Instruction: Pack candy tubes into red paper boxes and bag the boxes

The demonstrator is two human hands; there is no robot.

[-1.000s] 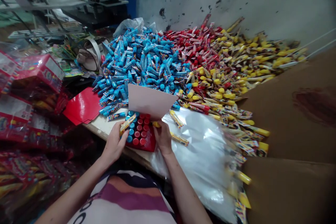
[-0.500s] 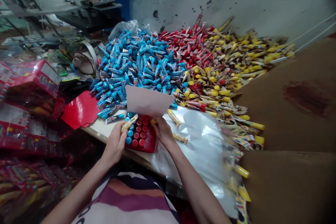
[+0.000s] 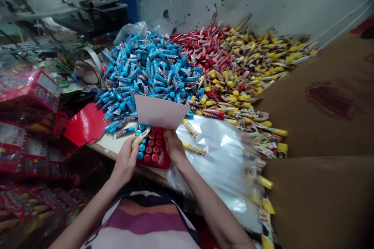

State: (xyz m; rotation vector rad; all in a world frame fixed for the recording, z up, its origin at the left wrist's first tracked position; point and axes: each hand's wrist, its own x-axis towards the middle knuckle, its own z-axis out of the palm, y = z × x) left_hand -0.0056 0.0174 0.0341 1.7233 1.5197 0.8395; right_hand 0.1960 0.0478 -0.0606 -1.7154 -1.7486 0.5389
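My left hand is closed around a yellow-capped tube with a printed wrapper, held slantwise over the left side of a small red box. Rows of blue caps and red caps stand upright in the box. Its pale lid flap is raised at the back. At the box's right side, my right hand has its fingers pinched on a yellow cap, mostly hidden by the fingers. Two more yellow-capped tubes lie to the right of the box.
Heaps of blue tubes, red tubes and yellow tubes lie behind. Clear plastic bags spread at right beside a brown cardboard box. Flat red cartons and packed red boxes sit at left.
The whole view has shifted slightly. My right hand has moved a little at the box's right side, around the yellow cap; my left hand still holds its tube.
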